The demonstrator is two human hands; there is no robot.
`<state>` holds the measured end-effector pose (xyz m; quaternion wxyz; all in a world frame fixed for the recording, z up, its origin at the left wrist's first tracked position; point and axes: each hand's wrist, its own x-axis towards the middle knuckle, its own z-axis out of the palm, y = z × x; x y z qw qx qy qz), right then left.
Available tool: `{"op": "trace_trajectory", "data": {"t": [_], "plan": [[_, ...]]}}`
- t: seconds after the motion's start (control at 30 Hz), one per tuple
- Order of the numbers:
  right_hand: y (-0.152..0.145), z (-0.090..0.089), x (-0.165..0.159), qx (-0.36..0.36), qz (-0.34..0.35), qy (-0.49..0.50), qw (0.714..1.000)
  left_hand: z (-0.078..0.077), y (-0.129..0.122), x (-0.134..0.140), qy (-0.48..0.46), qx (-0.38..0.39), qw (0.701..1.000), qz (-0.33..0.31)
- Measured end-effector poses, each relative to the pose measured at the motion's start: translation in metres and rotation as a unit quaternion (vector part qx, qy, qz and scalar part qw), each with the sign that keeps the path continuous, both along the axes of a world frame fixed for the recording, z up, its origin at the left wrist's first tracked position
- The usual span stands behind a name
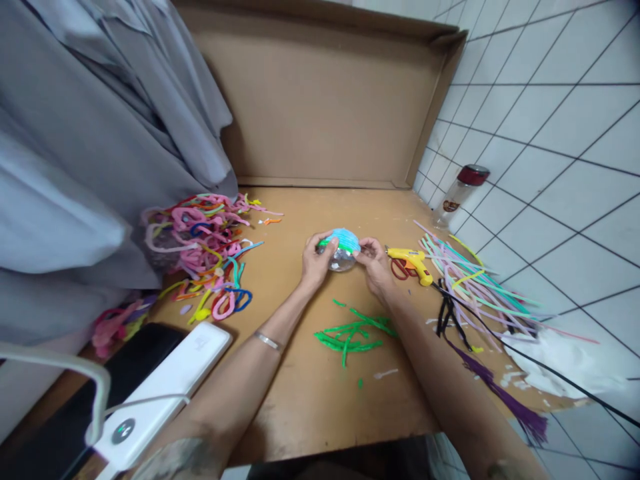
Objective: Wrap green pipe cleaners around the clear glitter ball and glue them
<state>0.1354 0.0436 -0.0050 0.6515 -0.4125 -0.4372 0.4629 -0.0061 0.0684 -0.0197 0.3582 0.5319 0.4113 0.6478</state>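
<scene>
A clear plastic ball (342, 261) is held above the middle of the table, its top covered by rows of blue pipe cleaner (345, 237) with a green band below them. My left hand (317, 259) wraps around its left side, thumb on the green band. At the ball's right edge, the fingers of my right hand (374, 262) pinch together against it; whatever lies between those fingertips is too small to make out. Short green pipe cleaner pieces (353, 333) lie loose below the hands. A yellow glue gun (411, 261) rests just right of my right hand, over red-handled scissors (401, 269).
Tangled pipe cleaners (200, 233) pile up at left, beside a grey curtain (125, 100). A white power bank (165, 393) lies front left. Straight pipe cleaners (480, 280), a purple tassel (505, 387) and a glass bottle (457, 199) line the tiled wall. Cardboard (325, 100) stands behind.
</scene>
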Motion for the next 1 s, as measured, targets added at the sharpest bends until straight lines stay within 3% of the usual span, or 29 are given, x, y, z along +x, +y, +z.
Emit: {"op": "trace_trajectory", "data": {"t": [0.3,1.0], "plan": [[0.0005,0.0018,0.0048,-0.011,0.009,0.033,0.999,0.0102,-0.0063,-0.0012,0.027,0.001,0.999,0.028],[0.0004,0.0006,0.008,-0.011,0.018,0.013,1.0,0.0051,-0.0024,-0.0002,0.017,0.006,0.999,0.032]]}}
